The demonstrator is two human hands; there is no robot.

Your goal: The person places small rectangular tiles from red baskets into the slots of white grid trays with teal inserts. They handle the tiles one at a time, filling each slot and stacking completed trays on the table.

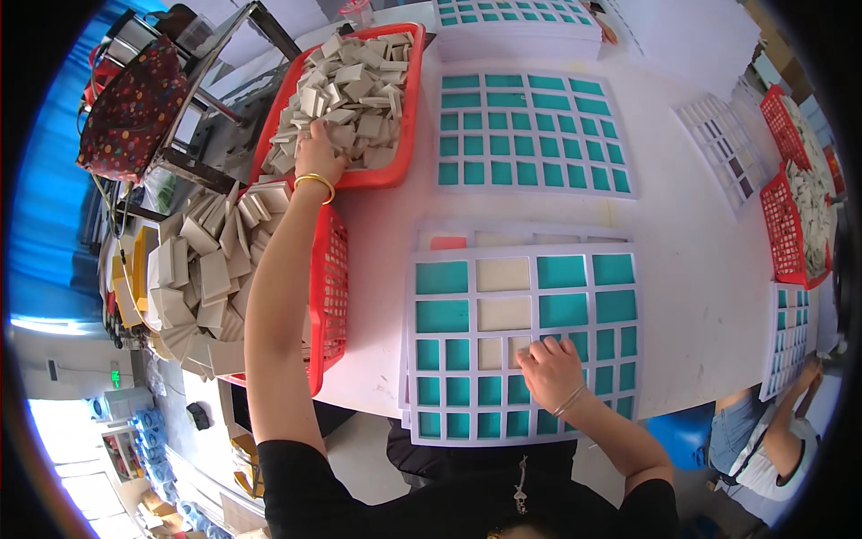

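Observation:
My left hand [319, 160], with a yellow bangle at the wrist, reaches into the heap of beige tiles [356, 83] in the far red basket [401, 162]. Its fingers are bent down among the tiles, and what they grip is hidden. Over the near white grid frame [530, 433] rests my right hand [552, 375], fingers curled. Their tips touch a small beige tile [517, 346] in a compartment of the third row. To its left lies another small tile [489, 353]. Two larger beige tiles [504, 275] fill the compartments above. Other compartments show a turquoise bottom.
A second red basket [330, 301] with larger tiles stands under my left forearm. Farther off lies another turquoise-bottomed frame [537, 135], with stacked frames [516, 40] behind. At right are more red baskets [783, 229], a grey-white frame [723, 148] and another person [779, 445].

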